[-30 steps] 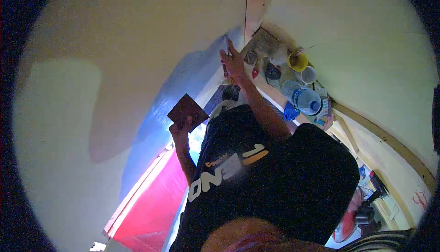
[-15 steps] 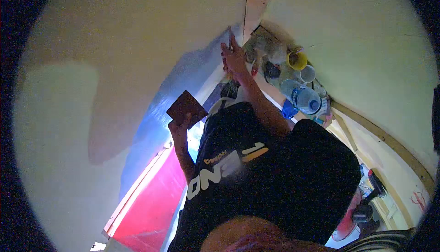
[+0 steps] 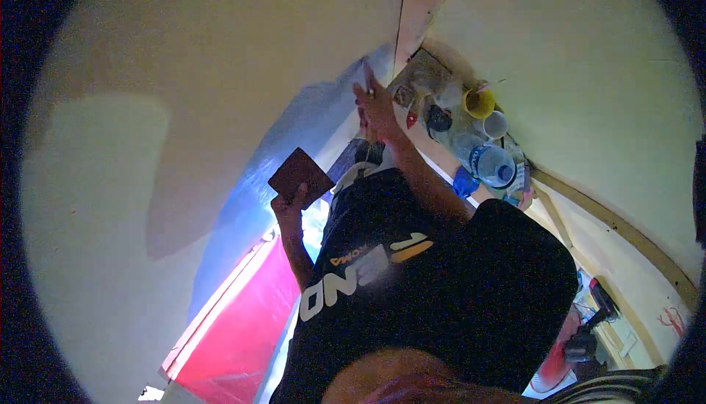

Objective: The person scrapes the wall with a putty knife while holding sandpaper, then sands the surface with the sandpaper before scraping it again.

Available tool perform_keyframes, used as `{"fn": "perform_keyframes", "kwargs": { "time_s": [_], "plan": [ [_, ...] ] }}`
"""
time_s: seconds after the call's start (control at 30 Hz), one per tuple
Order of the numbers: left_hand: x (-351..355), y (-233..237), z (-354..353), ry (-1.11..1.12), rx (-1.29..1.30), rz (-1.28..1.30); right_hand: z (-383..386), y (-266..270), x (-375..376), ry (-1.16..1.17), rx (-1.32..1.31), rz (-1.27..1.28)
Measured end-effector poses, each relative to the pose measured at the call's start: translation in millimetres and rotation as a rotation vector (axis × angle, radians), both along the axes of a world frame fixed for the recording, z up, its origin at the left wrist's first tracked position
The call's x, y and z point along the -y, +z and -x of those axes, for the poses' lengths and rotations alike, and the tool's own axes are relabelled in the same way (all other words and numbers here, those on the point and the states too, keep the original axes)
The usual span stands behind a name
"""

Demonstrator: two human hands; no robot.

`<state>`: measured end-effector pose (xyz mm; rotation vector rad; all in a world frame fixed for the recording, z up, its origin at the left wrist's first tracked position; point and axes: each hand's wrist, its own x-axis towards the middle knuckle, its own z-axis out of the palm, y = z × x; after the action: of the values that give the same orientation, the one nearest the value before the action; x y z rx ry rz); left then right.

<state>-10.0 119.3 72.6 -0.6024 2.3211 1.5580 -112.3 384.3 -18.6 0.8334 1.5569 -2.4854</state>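
A dark brown square, flat piece [image 3: 298, 172] is held up in my left hand [image 3: 290, 205], its thumb lying across the lower part. My right hand [image 3: 379, 113] reaches forward beside the pale wall [image 3: 294, 44], fingers stretched out and slightly apart, with nothing visible in it. Whether its fingertips touch the wall is unclear. A black shirt with white and orange lettering [image 3: 390, 257] covers my body between the arms.
Right of my right hand, a cluttered surface holds a yellow cup [image 3: 479, 102], a whitish cup [image 3: 495, 124], a clear bottle [image 3: 494, 166] and a blue crumpled item [image 3: 465, 183]. A red-and-black tool [image 3: 603, 297] lies lower right. A red panel [image 3: 239, 323] stands lower left.
The view has shifted slightly, and the cups and bottle appear a little lower and farther right. My right hand's fingers have changed position slightly. My left hand still holds the brown piece.
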Motion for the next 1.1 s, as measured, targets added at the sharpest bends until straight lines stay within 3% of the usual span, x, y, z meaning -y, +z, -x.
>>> {"fn": "perform_keyframes", "kwargs": {
  "time_s": [0.07, 0.13, 0.2, 0.23, 0.3, 0.4, 0.47, 0.53, 0.67, 0.73, 0.87, 0.97, 1.03, 1.1],
  "plan": [
    [4.7, -7.8, -4.9, -0.02, -0.067, -0.002, 16.0, -77.9, -17.5, 0.008, -0.498, -0.5],
    [0.1, -1.2, -5.6, -0.011, -0.024, 0.016, 17.7, -75.7, -21.7, -0.036, -0.519, -0.521],
    [-0.7, -0.1, -1.2, -0.022, 0.002, 0.033, 9.2, 21.3, -6.4, -0.125, -0.069, -0.058],
    [3.6, -2.9, -2.5, -0.036, 0.013, 0.045, 5.0, 34.6, -5.3, -0.086, -0.04, -0.088],
    [8.7, -12.1, -2.1, -0.042, 0.0, 0.046, 1.1, 45.6, -3.6, -0.006, 0.019, -0.143],
    [9.4, -15.1, -7.8, -0.033, -0.025, 0.021, 22.9, -4.5, -25.1, -0.107, 0.028, 0.236],
    [2.5, -2.6, -2.0, -0.052, -0.03, 0.001, 18.4, -13.8, -22.2, -0.068, -0.042, 0.251],
    [-4.6, 4.8, 2.1, -0.04, -0.085, -0.071, 3.1, 1.3, -0.2, -0.058, -0.089, -0.032],
    [1.4, -0.7, 6.7, -0.137, -0.071, 0.046, 2.1, 11.8, -9.7, -0.065, -0.043, 0.066],
    [-1.5, 2.3, 6.9, -0.078, -0.015, -0.043, 12.4, 8.0, -19.1, -0.088, -0.085, 0.157],
    [-17.7, 12.2, 14.3, -0.043, -0.066, -0.008, 5.8, 14.3, -12.0, 0.017, -0.02, 0.014],
    [-13.6, 9.4, 12.5, -0.073, -0.038, 0.021, 12.3, 18.1, -24.8, -0.064, 0.025, 0.136],
    [-20.0, 11.4, 6.8, -0.03, -0.122, -0.141, 5.6, 16.5, -20.8, -0.084, 0.004, 0.122],
    [-13.4, 3.2, 7.9, -0.052, -0.12, -0.139, 5.3, 19.8, -14.0, -0.087, -0.062, 0.063]
  ]
}}
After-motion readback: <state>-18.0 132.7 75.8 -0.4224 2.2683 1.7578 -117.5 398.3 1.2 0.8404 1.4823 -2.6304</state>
